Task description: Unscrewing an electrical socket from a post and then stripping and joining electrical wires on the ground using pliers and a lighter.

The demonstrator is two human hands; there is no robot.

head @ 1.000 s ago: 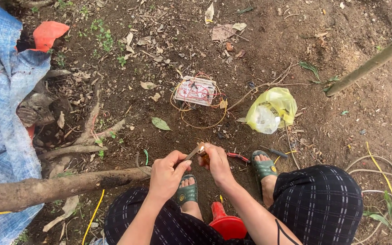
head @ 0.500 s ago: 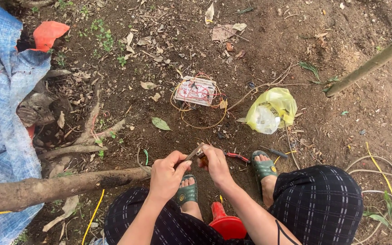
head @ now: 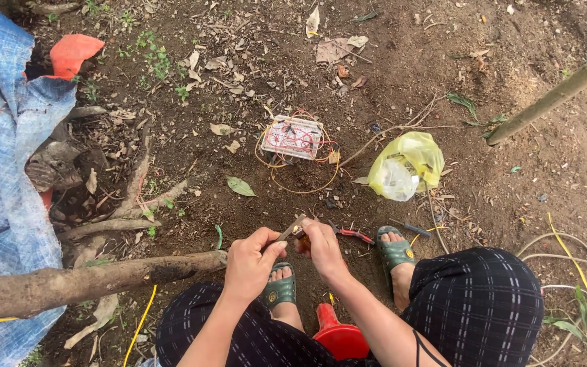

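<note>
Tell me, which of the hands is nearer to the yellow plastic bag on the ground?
Right. The right hand lies below and left of the yellow plastic bag; the left hand is farther left.

Small part (head: 300, 234) between the hands unidentifiable (mostly covered).

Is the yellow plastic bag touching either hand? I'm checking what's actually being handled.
No: the yellow plastic bag lies on the dirt ahead, apart from the left hand and right hand.
</note>
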